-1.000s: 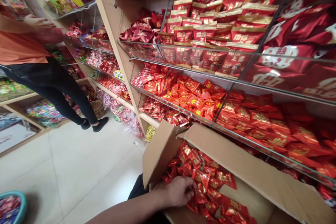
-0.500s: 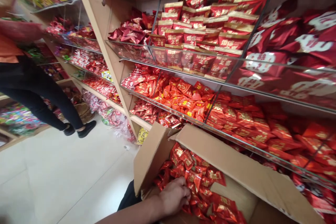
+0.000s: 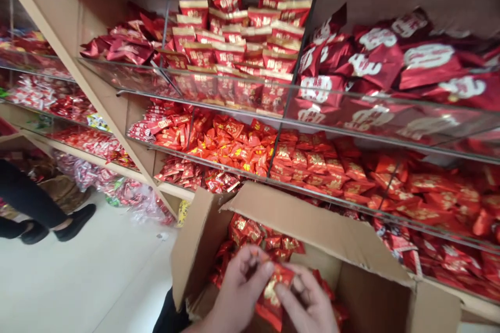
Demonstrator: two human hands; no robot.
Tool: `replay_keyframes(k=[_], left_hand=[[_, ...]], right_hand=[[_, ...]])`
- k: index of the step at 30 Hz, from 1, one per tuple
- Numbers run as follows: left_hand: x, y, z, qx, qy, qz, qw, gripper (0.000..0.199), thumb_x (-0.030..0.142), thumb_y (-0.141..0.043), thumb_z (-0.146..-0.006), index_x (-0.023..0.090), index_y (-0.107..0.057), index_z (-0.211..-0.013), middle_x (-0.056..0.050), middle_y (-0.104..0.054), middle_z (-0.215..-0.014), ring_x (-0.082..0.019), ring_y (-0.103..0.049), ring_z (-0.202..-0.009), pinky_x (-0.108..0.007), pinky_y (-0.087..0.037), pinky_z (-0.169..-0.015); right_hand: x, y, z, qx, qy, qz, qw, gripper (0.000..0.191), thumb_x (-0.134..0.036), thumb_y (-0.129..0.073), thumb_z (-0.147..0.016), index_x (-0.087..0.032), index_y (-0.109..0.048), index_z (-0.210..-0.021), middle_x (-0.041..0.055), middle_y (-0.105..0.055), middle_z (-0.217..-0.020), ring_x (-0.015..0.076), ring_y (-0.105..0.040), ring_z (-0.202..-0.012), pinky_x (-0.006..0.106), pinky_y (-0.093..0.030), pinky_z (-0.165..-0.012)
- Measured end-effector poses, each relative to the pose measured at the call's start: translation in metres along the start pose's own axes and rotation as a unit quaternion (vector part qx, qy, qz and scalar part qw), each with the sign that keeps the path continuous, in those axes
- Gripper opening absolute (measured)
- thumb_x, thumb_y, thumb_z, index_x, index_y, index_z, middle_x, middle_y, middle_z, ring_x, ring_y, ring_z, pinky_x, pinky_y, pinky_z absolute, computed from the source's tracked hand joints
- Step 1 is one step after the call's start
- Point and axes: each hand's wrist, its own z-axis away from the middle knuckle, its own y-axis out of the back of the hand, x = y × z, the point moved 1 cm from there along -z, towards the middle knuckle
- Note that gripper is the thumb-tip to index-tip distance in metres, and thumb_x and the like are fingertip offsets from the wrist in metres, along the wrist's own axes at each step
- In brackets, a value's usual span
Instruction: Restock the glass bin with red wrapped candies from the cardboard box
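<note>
The left hand (image 3: 239, 286) and right hand (image 3: 307, 299) pinch a red packet (image 3: 270, 296) over the cardboard box (image 3: 312, 223). Loose packets (image 3: 246, 229) lie inside the box; stocked shelves (image 3: 109, 125) stand behind it; another person's dark shoe (image 3: 78, 222) rests on the floor (image 3: 105, 265) to its left.

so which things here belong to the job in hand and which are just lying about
In use:
red packet, held by the left hand and right hand
open cardboard box below them
red packets inside it

Apparently just around:
gold-edged packets, shelved
white-printed bags beside those
another person's shoes
</note>
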Motion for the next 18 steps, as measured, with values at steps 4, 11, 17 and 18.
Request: replay_keyframes(k=[4,11,17,18], left_hand=[[0.024,-0.011,-0.008,-0.065,0.005,0.089,0.994,0.037,0.027,-0.071,-0.065,0.018,-0.051,-0.095,0.001,-0.054,-0.076,-0.010,-0.050,-0.070,-0.021,-0.041,-0.065],[0.023,-0.015,-0.016,-0.108,-0.011,0.113,0.988,0.037,0.017,-0.069,-0.067,0.018,-0.049,-0.098,0.002,-0.058,-0.074,-0.008,-0.053,-0.062,-0.021,-0.042,-0.060],[0.027,-0.011,-0.013,-0.105,-0.053,-0.075,0.990,0.039,0.017,-0.066,-0.069,0.024,-0.051,-0.105,0.000,-0.060,-0.085,-0.013,-0.057,-0.077,-0.024,-0.046,-0.071],[0.027,-0.010,-0.011,-0.110,-0.064,-0.125,0.984,0.038,0.018,-0.065,-0.070,0.025,-0.052,-0.105,-0.001,-0.060,-0.091,-0.015,-0.057,-0.084,-0.025,-0.045,-0.076]], right_hand=[[-0.044,0.011,-0.014,-0.034,-0.012,-0.014,0.999,0.029,-0.033,-0.066,-0.069,-0.020,-0.052,-0.091,0.0006,-0.064,-0.069,0.0135,-0.057,-0.062,0.024,-0.046,-0.060],[-0.050,0.016,-0.024,0.003,0.018,0.022,1.000,0.023,-0.035,-0.061,-0.073,-0.018,-0.047,-0.067,-0.0062,-0.048,-0.052,0.0066,-0.040,-0.047,0.017,-0.035,-0.047],[-0.054,0.024,-0.024,-0.076,0.012,0.111,0.991,0.021,-0.037,-0.058,-0.075,-0.019,-0.053,-0.084,0.0004,-0.058,-0.075,0.0136,-0.053,-0.067,0.023,-0.043,-0.061],[-0.056,0.024,-0.023,-0.091,0.021,0.129,0.987,0.021,-0.037,-0.058,-0.075,-0.019,-0.055,-0.084,0.0011,-0.059,-0.077,0.0147,-0.053,-0.070,0.024,-0.043,-0.063]])
